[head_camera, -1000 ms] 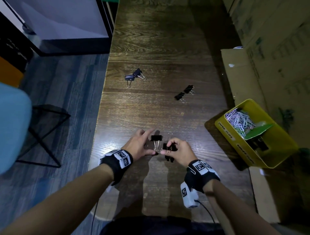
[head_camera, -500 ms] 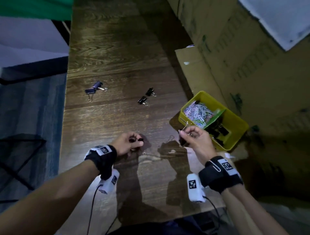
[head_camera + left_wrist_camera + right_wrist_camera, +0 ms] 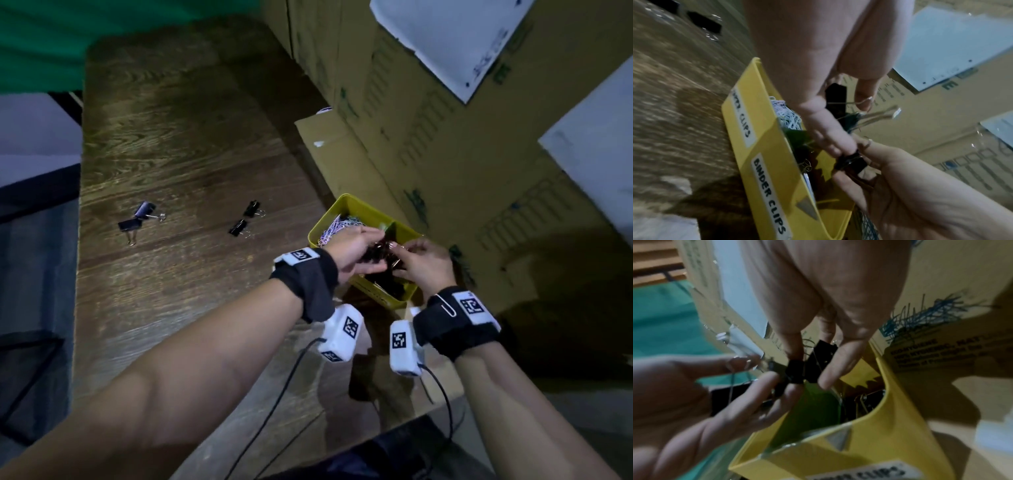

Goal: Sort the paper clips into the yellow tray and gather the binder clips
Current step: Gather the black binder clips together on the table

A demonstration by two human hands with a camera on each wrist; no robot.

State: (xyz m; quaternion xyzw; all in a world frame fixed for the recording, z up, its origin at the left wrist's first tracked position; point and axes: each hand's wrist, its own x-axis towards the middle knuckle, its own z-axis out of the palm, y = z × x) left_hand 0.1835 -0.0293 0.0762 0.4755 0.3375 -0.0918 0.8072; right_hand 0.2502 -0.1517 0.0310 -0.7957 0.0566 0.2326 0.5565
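Four black binder clips remain on the bench, far left, as both hands, a second ago working over the wood, now meet above the yellow tray at the bench's right edge. The left hand pinches black binder clips; the right hand grips another, apparently for the compartment labelled "BINDER CLIPS". Pastel paper clips fill the neighbouring section, its label ending "CLIPS".

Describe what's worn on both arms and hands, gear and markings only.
Bare forearms, no sleeves or gloves. Each wrist has a black fabric band, left and right, with white square-code tags. A white camera pod with a black code hangs under each, left and right, trailing a black cable. A paper clip sits on the right band.
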